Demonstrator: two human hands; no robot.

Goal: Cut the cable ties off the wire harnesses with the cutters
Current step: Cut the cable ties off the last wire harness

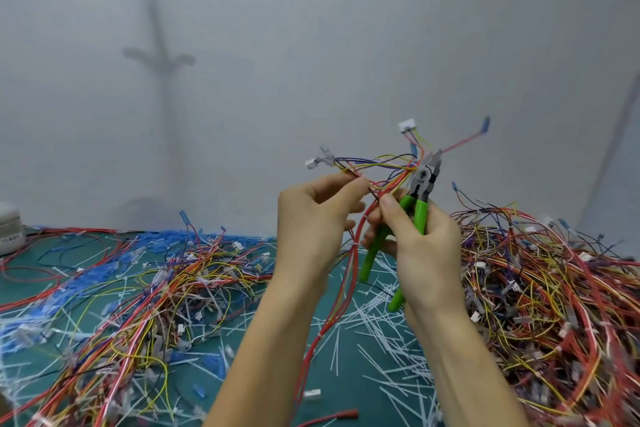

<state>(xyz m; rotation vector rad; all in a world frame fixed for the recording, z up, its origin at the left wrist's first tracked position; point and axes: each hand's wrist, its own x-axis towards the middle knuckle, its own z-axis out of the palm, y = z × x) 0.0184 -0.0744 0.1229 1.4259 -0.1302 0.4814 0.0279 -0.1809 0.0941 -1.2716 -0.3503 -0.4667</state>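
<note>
Above the tabletop (27, 265), between the piles of wires (554, 270), my left hand (311, 218) pinches the raised wire harness (381, 163) and my right hand (419, 246) grips the cutters (424, 180) just beside it, jaws so near the strands that I could nick a wire, not a tie.
</note>
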